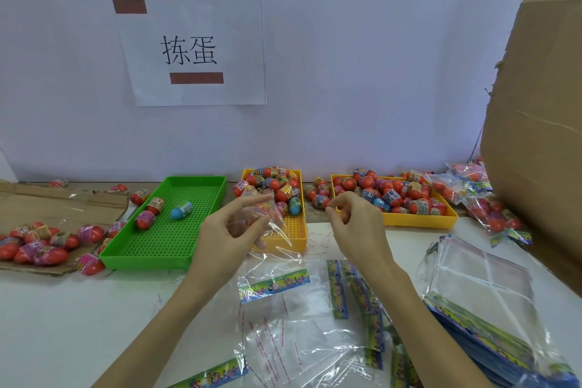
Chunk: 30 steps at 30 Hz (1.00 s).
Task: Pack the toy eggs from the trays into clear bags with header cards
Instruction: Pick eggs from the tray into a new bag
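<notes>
My left hand point(231, 227) pinches the top of a clear bag point(277, 224) and holds it up in front of the middle yellow tray point(304, 231), which is heaped with red toy eggs point(273, 183). My right hand point(357, 219) hovers beside the bag with its fingers curled, and I see nothing between them. A second yellow tray point(419, 221) full of eggs lies behind that hand. On the left, the green tray point(148, 260) holds three eggs, one of them blue point(181, 210). An empty bag with a header card point(274, 285) lies flat below my hands.
Loose eggs point(47, 241) lie on flattened cardboard at the left. More bags and header cards point(482, 296) are stacked at the right and scattered near the front edge. Packed bags point(466, 187) pile up at the back right beside a tall cardboard box point(541, 135).
</notes>
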Motion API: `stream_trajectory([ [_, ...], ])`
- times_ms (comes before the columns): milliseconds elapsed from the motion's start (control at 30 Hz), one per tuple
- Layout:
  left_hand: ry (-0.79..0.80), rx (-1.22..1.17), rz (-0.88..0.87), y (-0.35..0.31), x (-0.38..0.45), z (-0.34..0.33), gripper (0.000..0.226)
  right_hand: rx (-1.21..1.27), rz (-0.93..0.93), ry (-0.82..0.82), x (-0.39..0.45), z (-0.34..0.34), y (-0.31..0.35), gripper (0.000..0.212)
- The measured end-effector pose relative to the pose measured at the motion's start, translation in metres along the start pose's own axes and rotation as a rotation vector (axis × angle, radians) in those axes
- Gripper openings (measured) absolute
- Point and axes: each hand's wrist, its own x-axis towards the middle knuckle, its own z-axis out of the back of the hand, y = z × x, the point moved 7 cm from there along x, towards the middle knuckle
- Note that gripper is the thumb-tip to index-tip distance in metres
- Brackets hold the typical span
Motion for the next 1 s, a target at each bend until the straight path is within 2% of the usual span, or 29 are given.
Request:
stream_trajectory([
  [167,0.004,0.010,0.000,0.001,0.000,0.000,0.037,-0.001,0.093,0.175,-0.004,-0.010,0.009,0.050],
  [300,0.006,-0.004,0.000,0.000,0.000,0.000,0.036,0.191,0.068,0.030,-0.003,-0.002,0.010,0.031],
  [433,0.015,0.012,0.003,-0.001,0.000,-0.001,0.036,0.559,-0.133,0.120,-0.003,-0.012,-0.001,0.027],
  [500,0.018,0.014,0.005,-0.002,-0.001,-0.002,0.036,0.706,-0.220,0.166,-0.006,-0.020,-0.004,0.018],
  [600,0.013,0.014,0.005,-0.003,-0.001,-0.001,0.035,0.933,-0.360,0.165,-0.012,-0.035,-0.006,0.012],
  [800,0.021,0.018,0.003,-0.005,-0.002,-0.002,0.036,0.856,-0.336,0.128,-0.013,-0.040,-0.005,0.025],
  [1000,0.045,0.011,0.002,-0.005,-0.002,-0.004,0.039,0.789,-0.308,-0.003,-0.007,-0.023,-0.012,0.021],
])
